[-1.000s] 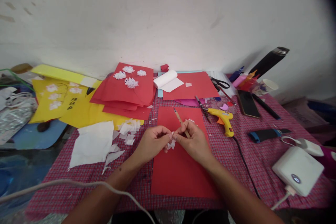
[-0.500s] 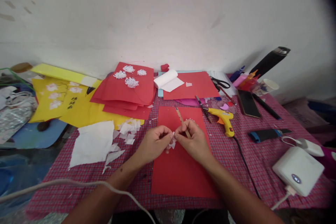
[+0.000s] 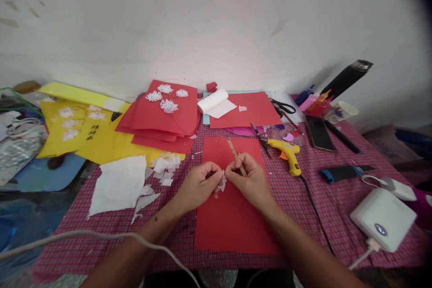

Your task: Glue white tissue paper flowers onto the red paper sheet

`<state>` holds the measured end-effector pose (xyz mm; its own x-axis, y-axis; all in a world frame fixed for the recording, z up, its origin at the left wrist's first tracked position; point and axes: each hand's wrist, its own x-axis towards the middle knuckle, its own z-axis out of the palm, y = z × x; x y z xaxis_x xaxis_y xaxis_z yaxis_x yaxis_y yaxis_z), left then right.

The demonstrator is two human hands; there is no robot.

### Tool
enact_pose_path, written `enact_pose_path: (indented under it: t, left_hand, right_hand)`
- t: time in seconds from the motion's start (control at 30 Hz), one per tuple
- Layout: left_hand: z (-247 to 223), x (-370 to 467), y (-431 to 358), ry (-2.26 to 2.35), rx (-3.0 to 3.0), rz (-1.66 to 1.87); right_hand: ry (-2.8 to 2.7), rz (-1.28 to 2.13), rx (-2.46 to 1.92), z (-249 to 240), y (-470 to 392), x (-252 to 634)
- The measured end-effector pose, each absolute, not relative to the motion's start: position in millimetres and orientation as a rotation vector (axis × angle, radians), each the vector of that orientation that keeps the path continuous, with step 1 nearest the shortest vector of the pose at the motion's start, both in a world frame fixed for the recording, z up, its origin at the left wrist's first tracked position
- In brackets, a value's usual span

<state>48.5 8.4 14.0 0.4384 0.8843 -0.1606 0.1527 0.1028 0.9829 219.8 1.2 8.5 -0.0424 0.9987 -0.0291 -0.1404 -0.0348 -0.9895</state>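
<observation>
My left hand [image 3: 202, 185] is closed, pinching a small frilly piece of white paper [image 3: 222, 184] between thumb and fingertips. Facing it, my right hand [image 3: 250, 180] is closed too, its thumb and forefinger at the paper's other edge. A thin tan stick like a pencil [image 3: 232, 147], dark at its upper tip, slants up out of my right fingers. Both hands hover over a red paper sheet [image 3: 232, 225]. Left of my left hand lie small white paper squares [image 3: 167, 179] and a larger white tissue sheet [image 3: 118, 184].
White paper flowers [image 3: 169, 106] sit on stacked red paper [image 3: 148, 119] at the back. A tissue roll [image 3: 214, 101], scissors [image 3: 286, 107], a yellow glue gun [image 3: 286, 153] and a phone [image 3: 320, 132] lie around. A white box [image 3: 383, 218] stands right; a white cable [image 3: 131, 235] crosses the foreground.
The stick in my right hand has shifted slightly to the right, its tip a little lower. My right fingers have moved slightly; the left hand is practically still.
</observation>
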Motion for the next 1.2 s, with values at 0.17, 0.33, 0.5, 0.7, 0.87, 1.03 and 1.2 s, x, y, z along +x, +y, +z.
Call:
enact_pose_path:
  t: [0.17, 0.33, 0.5, 0.7, 0.87, 1.03, 1.2]
  left_hand:
    - [13.7, 48.5, 7.8, 1.005, 1.368, 0.706]
    - [13.5, 48.7, 8.4, 0.989, 1.363, 0.717]
    - [13.5, 47.9, 8.3, 0.986, 1.42, 0.703]
    - [13.5, 47.9, 7.3, 0.989, 1.426, 0.692]
    - [14.6, 49.0, 7.5, 0.999, 1.405, 0.699]
    - [16.9, 49.6, 8.2, 0.967, 1.283, 0.732]
    - [18.2, 48.7, 8.2, 0.818, 1.036, 0.737]
  right_hand:
    - [-1.098, 1.306, -1.127, 10.0, 2.4, 219.9]
    - [-1.176, 1.308, -1.09, 12.2, 1.0, 220.8]
    - [-1.22, 1.265, -1.105, 10.4, -0.7, 218.4]
    - [-1.207, 1.259, -1.113, 7.7, 0.1, 216.4]
    - [-1.156, 1.274, -1.102, 7.9, 1.0, 216.2]
    - [-1.16, 1.255, -1.12, 11.3, 1.1, 219.6]
    - [-1.304, 1.211, -1.093, 12.5, 0.2, 223.8]
